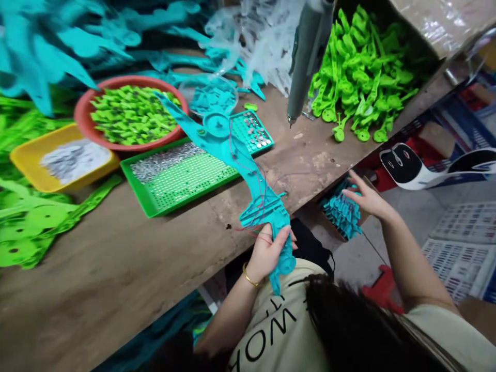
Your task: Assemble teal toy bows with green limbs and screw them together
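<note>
Teal toy shell (248, 175), left hand (267, 250) gripping

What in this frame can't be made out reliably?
- Head view: right hand fingertips are buried among teal pieces in the box; any grip is hidden.
- Teal part in the left hand: its lower end is covered by the palm.
- Metal bits in the green tray are too small to identify.

Black letters "WOR" and "HO" show, partly hidden, on the cream shirt (271, 330).
</note>
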Demonstrator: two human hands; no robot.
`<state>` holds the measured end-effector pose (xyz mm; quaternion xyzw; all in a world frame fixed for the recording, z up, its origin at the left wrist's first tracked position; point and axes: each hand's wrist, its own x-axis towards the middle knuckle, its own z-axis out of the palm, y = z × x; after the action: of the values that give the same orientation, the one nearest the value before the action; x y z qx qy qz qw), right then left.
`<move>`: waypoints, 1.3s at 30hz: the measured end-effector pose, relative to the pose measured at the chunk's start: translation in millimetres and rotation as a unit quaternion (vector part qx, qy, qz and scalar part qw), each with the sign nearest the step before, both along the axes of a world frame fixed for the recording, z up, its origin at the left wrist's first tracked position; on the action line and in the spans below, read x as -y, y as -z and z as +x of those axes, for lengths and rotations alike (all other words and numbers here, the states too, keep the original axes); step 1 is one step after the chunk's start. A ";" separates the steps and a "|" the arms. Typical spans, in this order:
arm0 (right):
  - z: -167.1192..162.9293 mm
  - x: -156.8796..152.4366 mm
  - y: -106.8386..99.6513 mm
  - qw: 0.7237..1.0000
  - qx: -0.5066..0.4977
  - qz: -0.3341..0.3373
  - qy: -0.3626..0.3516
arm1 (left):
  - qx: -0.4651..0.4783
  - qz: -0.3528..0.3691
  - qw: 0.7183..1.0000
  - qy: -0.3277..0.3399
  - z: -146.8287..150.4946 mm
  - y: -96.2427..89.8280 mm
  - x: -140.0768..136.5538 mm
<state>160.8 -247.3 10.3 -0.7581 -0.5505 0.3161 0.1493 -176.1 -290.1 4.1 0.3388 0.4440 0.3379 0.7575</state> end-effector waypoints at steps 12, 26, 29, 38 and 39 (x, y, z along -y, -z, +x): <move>63.1 15.9 54.3 0.971 0.168 -0.162 0.057 | -0.034 0.005 0.999 -0.036 -23.2 -27.0 -16.4; -49.6 -48.5 -14.5 0.956 -0.164 -0.112 -0.216 | -0.074 0.111 0.929 -0.345 -101.3 -76.0 -77.3; -128.7 -107.5 -14.5 0.959 -0.139 0.074 -0.236 | -0.046 0.057 0.949 -0.306 -81.2 -51.2 -106.7; -215.3 -176.3 11.4 0.925 0.098 0.276 -0.243 | -0.007 0.037 0.962 -0.272 -47.3 4.0 -111.4; -216.1 -167.5 7.3 0.918 0.083 0.299 -0.246 | 0.001 0.034 0.963 -0.266 -48.0 5.4 -111.2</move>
<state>-55.3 -79.9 3.0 -0.5426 -0.7987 0.0999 0.2402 -224.0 -178.8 -1.3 0.2336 0.5055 0.5427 0.6287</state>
